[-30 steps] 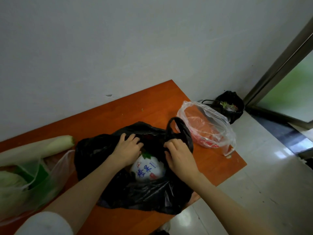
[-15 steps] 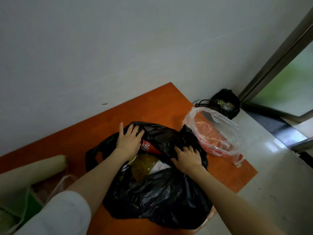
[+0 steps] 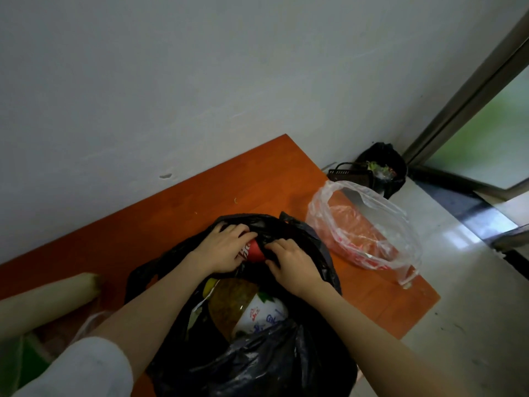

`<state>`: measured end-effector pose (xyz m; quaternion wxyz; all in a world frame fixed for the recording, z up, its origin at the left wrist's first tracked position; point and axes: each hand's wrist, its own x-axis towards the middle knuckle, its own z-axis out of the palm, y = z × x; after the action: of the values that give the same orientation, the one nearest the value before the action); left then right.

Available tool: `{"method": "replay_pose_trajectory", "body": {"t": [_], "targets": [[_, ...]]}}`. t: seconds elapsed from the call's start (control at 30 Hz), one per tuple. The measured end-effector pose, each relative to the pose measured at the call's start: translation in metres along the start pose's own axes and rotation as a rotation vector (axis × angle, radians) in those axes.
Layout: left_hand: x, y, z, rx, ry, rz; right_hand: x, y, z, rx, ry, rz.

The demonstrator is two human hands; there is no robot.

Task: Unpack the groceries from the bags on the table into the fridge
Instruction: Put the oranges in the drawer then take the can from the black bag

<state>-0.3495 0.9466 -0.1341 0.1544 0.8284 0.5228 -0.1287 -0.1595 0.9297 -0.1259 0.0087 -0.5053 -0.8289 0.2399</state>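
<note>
Because both hands work inside the black bag (image 3: 257,365), that bag serves as the landmark. At its near mouth lie a white tub (image 3: 259,316) with blue print and a brownish jar or packet (image 3: 229,296), touching each other; what the brown one is I cannot tell. Both look rigid enough to lift by the body, though the tub's lid may be the weak spot. At the bag's far rim the left hand (image 3: 221,249) curls round a red can (image 3: 253,250), while the right hand (image 3: 292,263) pinches black film beside it. I judge the can stiff, smooth, fairly heavy if full; take it round the middle, clear of clinging plastic. Right of the bag, a clear bag (image 3: 369,227) holds something red, soft and floppy. Beyond sits a bin (image 3: 383,167) on the floor. No fridge shows.
</note>
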Motion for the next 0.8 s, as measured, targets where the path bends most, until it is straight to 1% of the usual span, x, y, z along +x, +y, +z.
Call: {"method": "replay_pose_trajectory", "body": {"t": [0.1, 0.17, 0.3, 0.37, 0.43, 0.53, 0.63, 0.73, 0.8], "targets": [[0.008, -0.003, 0.003, 0.001, -0.088, -0.04, 0.006, 0.006, -0.002, -0.059, -0.057, 0.059], [0.011, 0.0, 0.006, 0.001, -0.1, -0.074, 0.009, 0.01, -0.002, -0.069, -0.108, 0.094], [0.013, 0.004, 0.009, 0.041, 0.021, -0.103, 0.008, 0.019, -0.002, 0.03, -0.178, 0.164], [0.009, 0.004, 0.009, 0.001, 0.046, -0.082, 0.003, 0.019, -0.003, 0.081, -0.163, 0.162], [0.001, 0.009, 0.001, -0.13, 0.064, -0.088, -0.003, 0.018, -0.007, 0.116, -0.111, 0.141], [-0.011, 0.024, -0.026, -0.432, 0.119, -0.124, -0.011, 0.013, -0.016, 0.132, -0.065, 0.08], [-0.024, 0.035, -0.047, -0.621, 0.181, -0.099, -0.023, 0.002, -0.028, 0.212, 0.004, 0.019], [-0.043, 0.04, -0.067, -0.814, 0.26, -0.07, -0.038, -0.011, -0.038, 0.323, 0.127, -0.019], [-0.055, 0.049, -0.082, -0.878, 0.345, -0.026, -0.05, -0.019, -0.044, 0.375, 0.255, -0.01]]}}
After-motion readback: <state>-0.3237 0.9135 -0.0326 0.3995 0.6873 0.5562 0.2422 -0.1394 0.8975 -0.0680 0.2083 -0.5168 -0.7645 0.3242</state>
